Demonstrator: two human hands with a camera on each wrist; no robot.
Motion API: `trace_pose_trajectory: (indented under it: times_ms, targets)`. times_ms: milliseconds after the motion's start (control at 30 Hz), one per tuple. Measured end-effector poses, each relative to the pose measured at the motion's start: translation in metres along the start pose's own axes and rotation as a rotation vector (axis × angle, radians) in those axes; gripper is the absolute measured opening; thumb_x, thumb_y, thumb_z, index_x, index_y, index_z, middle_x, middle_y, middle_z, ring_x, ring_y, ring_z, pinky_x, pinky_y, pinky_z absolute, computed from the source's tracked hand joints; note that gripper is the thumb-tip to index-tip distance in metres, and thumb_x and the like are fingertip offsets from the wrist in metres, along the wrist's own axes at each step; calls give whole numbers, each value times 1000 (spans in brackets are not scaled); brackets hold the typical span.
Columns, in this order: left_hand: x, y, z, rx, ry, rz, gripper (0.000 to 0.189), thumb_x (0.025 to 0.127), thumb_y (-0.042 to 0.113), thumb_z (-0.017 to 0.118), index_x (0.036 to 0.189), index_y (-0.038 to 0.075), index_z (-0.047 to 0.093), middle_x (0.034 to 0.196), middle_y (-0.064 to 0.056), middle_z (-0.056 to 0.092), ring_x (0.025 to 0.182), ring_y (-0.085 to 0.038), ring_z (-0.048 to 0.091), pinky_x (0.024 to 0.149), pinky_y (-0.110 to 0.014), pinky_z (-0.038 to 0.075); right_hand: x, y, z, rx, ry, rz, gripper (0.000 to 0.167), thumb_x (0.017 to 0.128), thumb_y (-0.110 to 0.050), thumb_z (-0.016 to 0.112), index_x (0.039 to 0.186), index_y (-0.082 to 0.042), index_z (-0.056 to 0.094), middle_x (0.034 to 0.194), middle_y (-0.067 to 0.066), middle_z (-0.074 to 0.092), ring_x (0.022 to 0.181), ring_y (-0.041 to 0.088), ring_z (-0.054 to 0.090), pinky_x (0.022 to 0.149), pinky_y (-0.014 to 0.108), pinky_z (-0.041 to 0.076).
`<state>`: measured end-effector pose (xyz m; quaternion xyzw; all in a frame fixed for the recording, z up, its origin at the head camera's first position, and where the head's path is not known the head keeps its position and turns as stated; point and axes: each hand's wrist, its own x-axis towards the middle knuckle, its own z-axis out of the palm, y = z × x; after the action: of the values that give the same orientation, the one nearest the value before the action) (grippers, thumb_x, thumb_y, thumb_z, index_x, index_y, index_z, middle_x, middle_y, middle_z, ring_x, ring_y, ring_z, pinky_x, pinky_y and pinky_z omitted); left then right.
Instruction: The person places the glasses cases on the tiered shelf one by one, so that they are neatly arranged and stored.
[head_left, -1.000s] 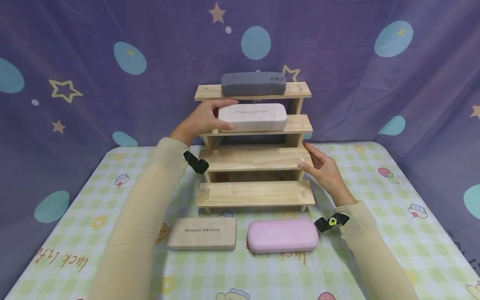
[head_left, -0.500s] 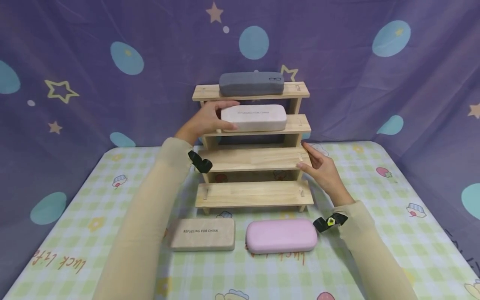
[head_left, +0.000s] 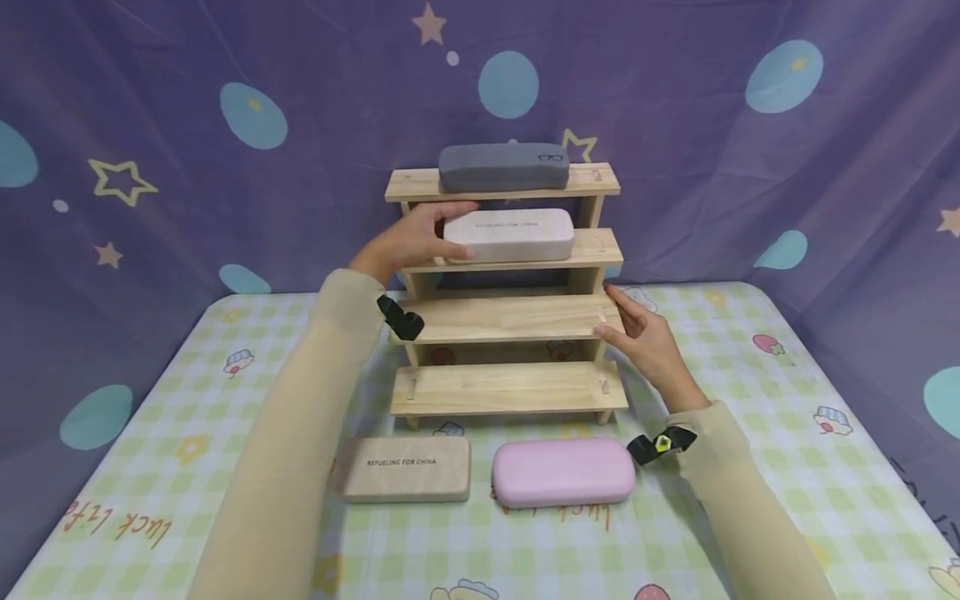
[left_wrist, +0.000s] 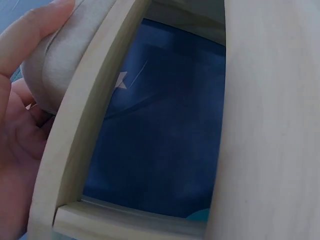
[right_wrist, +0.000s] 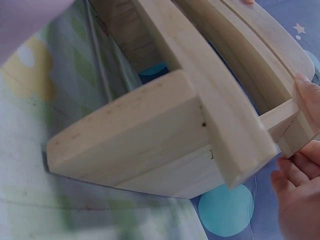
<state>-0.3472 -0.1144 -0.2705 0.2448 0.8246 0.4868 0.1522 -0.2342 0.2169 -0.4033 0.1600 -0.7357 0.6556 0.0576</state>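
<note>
White case (head_left: 510, 237) on a four-tier wooden rack (head_left: 510, 317)
Closed, lettered on top, it lies along the second shelf (head_left: 597, 244) down, left hand (head_left: 411, 242) gripping its left end; the rack stands upright, right hand (head_left: 651, 342) holding its third shelf (head_left: 487, 321).

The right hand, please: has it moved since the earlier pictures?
No. In the head view, the right hand stays at the right end of the second-lowest shelf, with no visible shift either way.

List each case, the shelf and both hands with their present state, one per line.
Gray case: closed, on top tier
White case: closed, gripped
Beige case: closed, flat on cloth
Pink case: closed, flat on cloth
Shelf: standing upright
Left hand: gripping white case
Right hand: gripping shelf's end
</note>
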Motion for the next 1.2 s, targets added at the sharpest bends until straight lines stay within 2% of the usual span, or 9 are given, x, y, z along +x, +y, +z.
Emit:
trace_pose_trajectory:
  times_ms: [167,267,400,533,633,767,867,1033,1200]
  targets:
    - [-4,1,-3,30,-12,6,83,80,10,74,149,12,29,125,-12,52,93,-19,54,78,-27,47,0,-3,1,-12,3,4,67,89,-2,63,145,2,28,152,16,25,140,24,23,105,16,28]
    - [-8,0,-6,32,-26,5,86,80,8,74,150,11,24,134,-13,49,107,-22,53,90,-32,45,0,-4,0,-26,3,2,67,88,-2,64,145,4,28,152,18,25,140,25,24,104,16,29]
    - [-18,-4,-11,-12,-40,22,89,80,2,73,151,6,18,150,-12,32,135,-22,34,108,-34,30,0,-4,-1,-24,6,1,67,88,-2,64,145,4,29,152,19,25,140,26,24,104,16,29]
    - [-36,-10,-17,-40,-43,51,87,80,1,72,150,6,20,156,-6,21,141,-19,22,112,-32,23,0,-2,-1,-21,3,10,67,88,-3,64,145,2,30,152,17,26,140,26,24,104,15,29]
    - [-53,-14,-20,-29,-26,96,85,80,2,73,150,7,24,155,-6,24,141,-19,23,112,-34,24,-1,-2,-1,-36,-5,11,67,88,-4,64,145,3,29,152,18,25,140,26,22,105,15,28]
    - [-78,-20,-20,-24,-12,200,82,80,2,73,148,5,28,153,-13,27,139,-26,27,112,-39,23,-1,-4,-1,-68,-17,21,69,89,-6,65,146,1,28,153,17,24,141,26,20,106,15,26]
    - [-96,-26,-17,-23,-16,275,80,81,1,72,147,2,28,152,-17,27,138,-28,28,111,-35,25,0,-6,-2,-101,-26,26,69,89,-8,65,146,1,28,153,17,24,141,26,19,106,15,25]
    - [-122,-39,-6,-21,-8,375,75,80,-5,70,145,-3,32,150,-18,30,138,-18,30,108,-23,29,1,-8,-2,-135,-40,25,69,89,-8,65,146,3,27,152,19,23,141,29,20,104,13,26]
    - [-147,-55,7,-44,-18,452,73,79,-10,69,142,-7,33,149,-20,32,136,-9,31,108,-22,28,1,-9,-2,-149,-62,29,69,89,-7,65,146,3,27,152,19,23,139,31,23,102,12,29]
